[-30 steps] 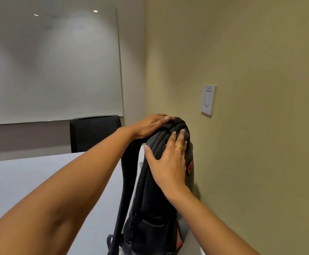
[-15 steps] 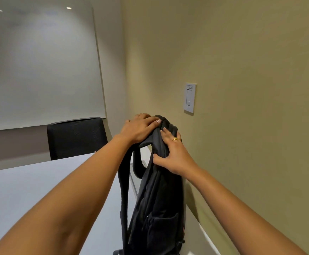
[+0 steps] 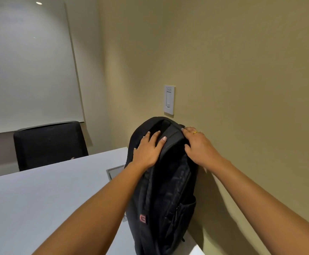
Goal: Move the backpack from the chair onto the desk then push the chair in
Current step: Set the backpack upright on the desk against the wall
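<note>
Black chair at middle left, behind the counter. Left hand, fingers spread, rests flat on the upper left face of the backpack, which stands upright on the counter's right edge against the wall. Right hand clasps its upper right rim between thumb and fingers, below a wall switch.

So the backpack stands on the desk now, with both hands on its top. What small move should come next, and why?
Probably ease both hands off slowly, the left hand first. The backpack stands upright on the desk beside the wall, tall and narrow, with the right hand gripping its top, so a slow release would show whether it stays up.
</note>
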{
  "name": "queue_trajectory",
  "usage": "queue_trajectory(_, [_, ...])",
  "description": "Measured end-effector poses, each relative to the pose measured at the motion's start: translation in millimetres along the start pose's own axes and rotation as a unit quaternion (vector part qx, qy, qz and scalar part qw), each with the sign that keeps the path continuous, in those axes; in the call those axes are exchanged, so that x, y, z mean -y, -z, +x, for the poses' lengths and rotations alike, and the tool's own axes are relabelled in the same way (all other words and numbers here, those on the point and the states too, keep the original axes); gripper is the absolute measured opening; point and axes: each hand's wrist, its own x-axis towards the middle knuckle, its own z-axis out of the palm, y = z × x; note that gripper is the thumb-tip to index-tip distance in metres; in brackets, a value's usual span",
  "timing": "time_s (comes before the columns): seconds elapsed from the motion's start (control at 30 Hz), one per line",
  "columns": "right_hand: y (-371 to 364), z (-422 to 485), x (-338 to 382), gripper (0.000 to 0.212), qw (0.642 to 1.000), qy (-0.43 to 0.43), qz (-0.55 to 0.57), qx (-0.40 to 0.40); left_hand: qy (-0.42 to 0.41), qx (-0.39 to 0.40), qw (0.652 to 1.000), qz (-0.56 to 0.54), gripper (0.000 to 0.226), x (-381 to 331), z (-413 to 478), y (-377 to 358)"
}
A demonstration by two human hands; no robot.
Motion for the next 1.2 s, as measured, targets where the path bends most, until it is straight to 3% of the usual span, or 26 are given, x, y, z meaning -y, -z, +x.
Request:
queue_trajectory(0.1, [-9,3,17,0.045,0.999,0.014,0.007,-0.046,-0.03,-0.009,0.994,-0.108,0.054,4,-9,-17])
queue_trajectory(0.2, [-22,11,30,0.042,0.998,0.047,-0.038,-0.025,-0.021,-0.036,0.971,-0.237,0.046,4,-14,-21])
queue_trajectory(0.3, [-31,18,28,0.042,0.995,0.053,-0.076,-0.027,0.017,0.014,0.956,-0.293,0.039,14,-14,-19])
queue_trajectory(0.43, [-31,22,19,0.039,0.997,0.043,-0.018,-0.056,-0.039,-0.031,0.975,-0.216,0.051,20,2,6])
queue_trajectory(0.53, [-30,26,19,0.039,0.998,0.042,-0.003,-0.056,-0.067,-0.061,0.991,-0.1,0.06,17,11,24])
queue_trajectory(0.67, [-40,24,22,0.044,0.993,0.054,-0.093,-0.049,-0.08,-0.151,0.978,0.116,0.071,21,1,12])
queue_trajectory(0.77, [-50,16,19,0.046,0.982,0.074,-0.167,-0.053,-0.076,-0.158,0.968,0.179,0.077,24,-5,-8])
queue_trajectory(0.87, [-52,12,10,0.047,0.974,0.075,-0.207,-0.047,-0.064,-0.088,0.989,0.098,0.079,33,-5,-22])
queue_trajectory(0.93, [-53,12,5,0.046,0.971,0.069,-0.223,-0.044,-0.023,0.064,0.996,-0.058,0.076,48,-4,-21])
queue_trajectory(1.0, [-55,13,2,0.045,0.97,0.066,-0.23,-0.046,0.033,0.201,0.967,-0.152,0.067,71,-4,-12])
queue_trajectory(1.1, [-59,16,6,0.044,0.971,0.063,-0.225,-0.053,0.058,0.233,0.966,-0.099,0.055,100,1,9])
queue_trajectory(1.2, [-63,22,14,0.045,0.971,0.044,-0.226,-0.063,0.041,0.198,0.979,0.02,0.077,98,20,39])
